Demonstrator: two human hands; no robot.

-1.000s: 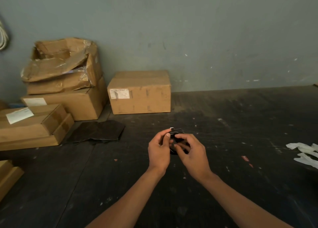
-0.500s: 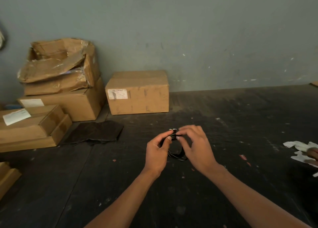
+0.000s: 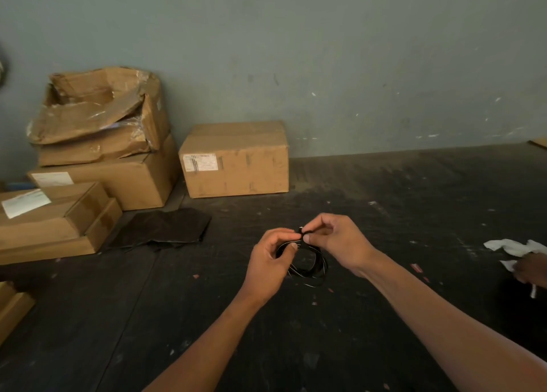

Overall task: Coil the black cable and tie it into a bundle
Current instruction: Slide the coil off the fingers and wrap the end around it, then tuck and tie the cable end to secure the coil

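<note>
A thin black cable (image 3: 312,268), wound into a small loop of several turns, hangs between my hands above the dark table (image 3: 384,214). My left hand (image 3: 270,261) pinches the loop's upper left side between thumb and forefinger. My right hand (image 3: 337,240) pinches the cable's end, with a small pale tip, at the top of the loop. The two pinches nearly touch. The loop's lower part hangs free just over the tabletop.
Cardboard boxes (image 3: 233,160) stand stacked at the back left against the grey wall. A dark flat sheet (image 3: 162,229) lies in front of them. White paper scraps (image 3: 515,248) and another person's hand (image 3: 529,268) are at the right edge.
The hands have drawn slightly apart and risen, and the coil now hangs open as a wider loop below them. Another person's hand has come into view at the right.
</note>
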